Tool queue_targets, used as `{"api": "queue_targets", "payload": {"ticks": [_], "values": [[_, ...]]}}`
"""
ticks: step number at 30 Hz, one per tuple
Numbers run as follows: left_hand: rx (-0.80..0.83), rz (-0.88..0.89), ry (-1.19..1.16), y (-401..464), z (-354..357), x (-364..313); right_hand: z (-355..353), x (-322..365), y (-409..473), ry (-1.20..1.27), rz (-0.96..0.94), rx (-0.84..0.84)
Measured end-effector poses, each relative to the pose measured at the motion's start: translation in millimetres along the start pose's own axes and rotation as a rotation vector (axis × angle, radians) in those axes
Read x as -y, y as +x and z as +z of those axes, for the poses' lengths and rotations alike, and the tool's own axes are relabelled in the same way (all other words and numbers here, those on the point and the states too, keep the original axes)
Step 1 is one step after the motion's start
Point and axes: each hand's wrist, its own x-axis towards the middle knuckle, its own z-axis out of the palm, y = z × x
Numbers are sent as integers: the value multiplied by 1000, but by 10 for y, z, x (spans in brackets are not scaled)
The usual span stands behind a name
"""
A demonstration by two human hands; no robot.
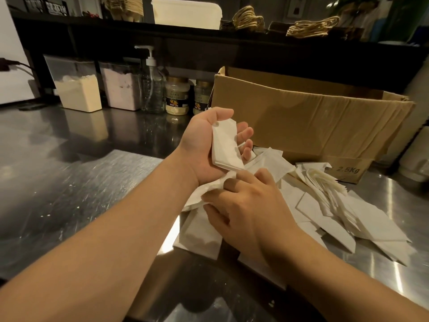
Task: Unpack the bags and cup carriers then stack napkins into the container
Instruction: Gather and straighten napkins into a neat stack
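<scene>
From the head camera, the left hand (209,145) is raised above the steel tabletop (69,182), palm turned inward, thumb on one side and fingers curled on the other around a small stack of napkins (226,146) held nearly on edge. The right hand (246,205) is lower and nearer, knuckles up, its fingers bent down onto a crumpled napkin (204,191) at the edge of the loose pile — it looks to be pinching that sheet, though the fingertips are partly hidden under the hand.

The rest of the napkins (336,205) lie scattered across the tabletop to the right, some flat, some fanned in a thick bundle, reaching up to the foot of a cardboard box (301,117) that stands open behind them. Which vessel is meant as the container cannot be told from here; a pale lidded tub (185,13) sits on the shelf above, well apart from the hands.

Along the back stand two clear bins of powder (79,89), a pump bottle (152,82) and two jars (177,94).

The napkins should be very light, soft and limp — single sheets will flop and crease, and a loose grip lets the stack slide apart. Best taken as a squared bundle, pinched across the flat faces near the middle, with the edges tapped level before they go in.
</scene>
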Motion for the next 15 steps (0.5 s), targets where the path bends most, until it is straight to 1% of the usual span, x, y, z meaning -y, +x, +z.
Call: {"api": "queue_targets", "payload": {"ticks": [4, 7, 10, 15], "values": [[-10, -8, 36, -3, 7, 1, -104, -124, -21, 102, -18, -83], [-26, -8, 58, -8, 17, 9, -160, -183, -17, 190, -5, -185], [-9, -33, 71, -20, 12, 1, -205, -221, -25, 351, 88, -255], [61, -56, 102, -13, -1, -14, -279, -306, -1, 698, 232, -302]]}}
